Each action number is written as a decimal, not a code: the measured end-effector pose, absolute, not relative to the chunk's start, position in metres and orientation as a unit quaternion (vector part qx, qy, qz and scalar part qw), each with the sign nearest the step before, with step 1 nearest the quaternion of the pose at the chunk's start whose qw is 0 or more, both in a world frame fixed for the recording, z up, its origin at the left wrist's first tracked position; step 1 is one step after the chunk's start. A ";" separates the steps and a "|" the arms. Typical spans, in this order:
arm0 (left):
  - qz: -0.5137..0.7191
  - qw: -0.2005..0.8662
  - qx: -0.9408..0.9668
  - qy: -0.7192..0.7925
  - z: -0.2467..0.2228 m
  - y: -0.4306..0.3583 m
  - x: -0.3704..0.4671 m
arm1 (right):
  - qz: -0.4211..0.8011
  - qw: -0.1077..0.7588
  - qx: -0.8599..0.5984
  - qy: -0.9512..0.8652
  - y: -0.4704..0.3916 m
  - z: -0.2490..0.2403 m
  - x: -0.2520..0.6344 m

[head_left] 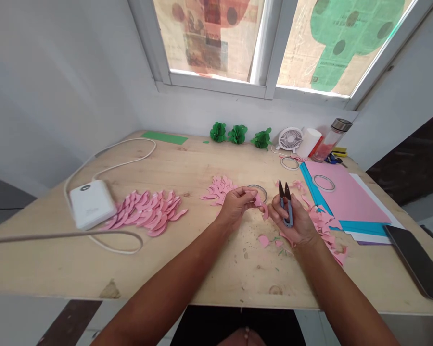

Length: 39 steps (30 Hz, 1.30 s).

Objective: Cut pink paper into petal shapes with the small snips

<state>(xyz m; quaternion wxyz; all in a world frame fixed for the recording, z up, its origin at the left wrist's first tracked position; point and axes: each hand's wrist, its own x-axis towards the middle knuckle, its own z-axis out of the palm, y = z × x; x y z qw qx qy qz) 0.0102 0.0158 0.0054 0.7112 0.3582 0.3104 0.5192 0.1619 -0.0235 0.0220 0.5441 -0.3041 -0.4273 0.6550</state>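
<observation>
Between the thumb and fingers of my left hand (237,204) is pinched a small piece of pink paper (257,199). A curled pink strip (265,211) hangs between my two hands. My right hand (296,218) is closed around a pair of thread snips (287,204), whose dark blades point up and stand apart. Its thumb and fingertip lie close to the pink strip; whether they grip it I cannot tell. Behind my left hand, partly hidden, lies a tape roll (259,192). Cut pink pieces (220,188) are heaped just left of that hand.
Curved pink petals (147,211) lie beside a white power bank (92,204) with a looping cable. Pink scraps (326,226) spread right of my right hand. Coloured sheets (350,192) and a phone (416,259) lie further right. Green paper ornaments (237,134), a fan (290,139) and a bottle (332,142) stand behind.
</observation>
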 end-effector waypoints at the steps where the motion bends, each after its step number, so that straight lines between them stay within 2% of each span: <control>1: 0.525 0.700 0.362 0.322 0.006 0.016 0.010 | 0.650 0.543 -0.306 -0.434 -0.024 0.022 0.162; 13: 0.544 0.582 0.460 0.392 0.008 0.014 0.011 | 0.626 0.521 -0.314 -0.487 -0.024 0.023 0.160; 39: 0.547 0.607 0.414 0.400 0.007 0.015 0.013 | 0.574 0.494 -0.388 -0.525 -0.022 0.016 0.157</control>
